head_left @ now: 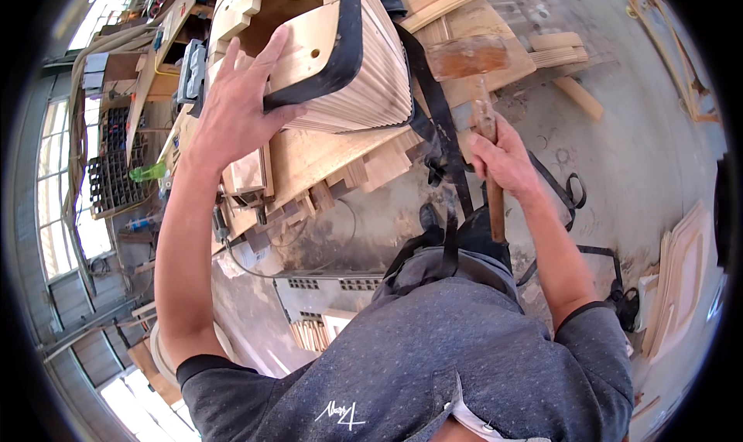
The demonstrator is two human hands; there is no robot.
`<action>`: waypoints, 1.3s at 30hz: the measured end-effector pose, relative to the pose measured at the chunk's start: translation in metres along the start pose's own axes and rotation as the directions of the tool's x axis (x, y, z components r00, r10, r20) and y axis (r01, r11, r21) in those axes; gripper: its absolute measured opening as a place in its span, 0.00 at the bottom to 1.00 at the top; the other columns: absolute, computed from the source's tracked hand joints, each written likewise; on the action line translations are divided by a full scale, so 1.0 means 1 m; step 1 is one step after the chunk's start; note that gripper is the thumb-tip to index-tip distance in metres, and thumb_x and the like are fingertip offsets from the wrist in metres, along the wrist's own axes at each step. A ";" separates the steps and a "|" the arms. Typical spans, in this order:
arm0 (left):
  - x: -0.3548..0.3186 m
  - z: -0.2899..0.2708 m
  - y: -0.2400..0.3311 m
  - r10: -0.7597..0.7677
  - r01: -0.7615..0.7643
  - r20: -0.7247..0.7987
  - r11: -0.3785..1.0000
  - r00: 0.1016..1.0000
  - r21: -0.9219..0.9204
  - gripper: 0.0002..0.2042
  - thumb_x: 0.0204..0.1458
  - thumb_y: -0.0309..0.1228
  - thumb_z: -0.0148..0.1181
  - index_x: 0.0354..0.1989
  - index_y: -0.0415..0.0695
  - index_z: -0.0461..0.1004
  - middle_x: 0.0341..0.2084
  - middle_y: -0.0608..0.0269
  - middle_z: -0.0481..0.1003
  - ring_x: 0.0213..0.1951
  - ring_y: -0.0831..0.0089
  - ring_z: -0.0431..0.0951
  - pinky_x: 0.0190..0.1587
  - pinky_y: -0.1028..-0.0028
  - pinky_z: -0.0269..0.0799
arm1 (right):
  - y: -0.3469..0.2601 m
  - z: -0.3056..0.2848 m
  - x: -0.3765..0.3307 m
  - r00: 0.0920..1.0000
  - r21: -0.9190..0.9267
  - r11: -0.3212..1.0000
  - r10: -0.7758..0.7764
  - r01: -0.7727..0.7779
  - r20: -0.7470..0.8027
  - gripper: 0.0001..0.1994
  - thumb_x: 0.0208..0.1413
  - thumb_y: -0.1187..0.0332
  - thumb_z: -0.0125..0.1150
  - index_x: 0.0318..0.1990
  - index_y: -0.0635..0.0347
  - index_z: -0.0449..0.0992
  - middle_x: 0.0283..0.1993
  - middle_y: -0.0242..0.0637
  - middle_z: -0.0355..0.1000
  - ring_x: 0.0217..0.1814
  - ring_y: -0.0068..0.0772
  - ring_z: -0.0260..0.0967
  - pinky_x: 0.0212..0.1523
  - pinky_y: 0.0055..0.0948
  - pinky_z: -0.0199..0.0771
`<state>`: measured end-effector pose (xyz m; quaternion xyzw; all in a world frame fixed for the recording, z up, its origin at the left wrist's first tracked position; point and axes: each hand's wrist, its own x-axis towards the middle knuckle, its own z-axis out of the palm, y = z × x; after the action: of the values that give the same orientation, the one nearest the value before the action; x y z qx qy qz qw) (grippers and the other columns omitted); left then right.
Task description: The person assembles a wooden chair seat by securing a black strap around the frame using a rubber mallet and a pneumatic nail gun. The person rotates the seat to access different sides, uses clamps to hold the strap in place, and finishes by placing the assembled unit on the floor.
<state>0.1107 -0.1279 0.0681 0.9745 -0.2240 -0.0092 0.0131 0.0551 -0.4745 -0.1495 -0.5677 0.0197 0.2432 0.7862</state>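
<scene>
My right hand (505, 157) is closed round the handle of a wooden mallet (470, 57), its head raised beside the workpiece and slightly blurred. The workpiece is a hollow, ribbed wooden form (352, 101) made of pale layers, with a stepped opening in its upper face. A wide black strap (344, 63) wraps round its edge, and a metal buckle (192, 72) sits on its left side. My left hand (241, 105) lies on this form with fingers spread over the face near the opening. Its thumb reaches across the strap.
Under the form is a wooden board (325, 163) on stacked offcuts. Loose strap ends (445, 117) hang down towards my legs. Wood pieces (557, 51) lie at the far right, and panels (677, 275) lean at the right. Cluttered shelving (116, 155) stands left, beside windows.
</scene>
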 end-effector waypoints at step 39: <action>-0.013 0.004 -0.024 0.214 -0.215 -0.038 0.977 0.976 0.001 0.49 0.45 0.26 0.74 0.78 0.52 0.54 0.41 0.50 0.77 0.47 0.49 0.72 0.71 0.52 0.53 | 0.018 0.116 -0.057 0.951 0.117 0.968 0.240 -0.220 -0.195 0.08 0.67 0.64 0.59 0.41 0.56 0.67 0.25 0.27 0.65 0.18 0.21 0.63 0.17 0.28 0.67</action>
<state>0.1094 -0.1006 0.0639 0.9446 -0.3275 0.0105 0.0199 -0.0306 -0.3857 -0.1067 -0.5461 0.1792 0.2714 0.7720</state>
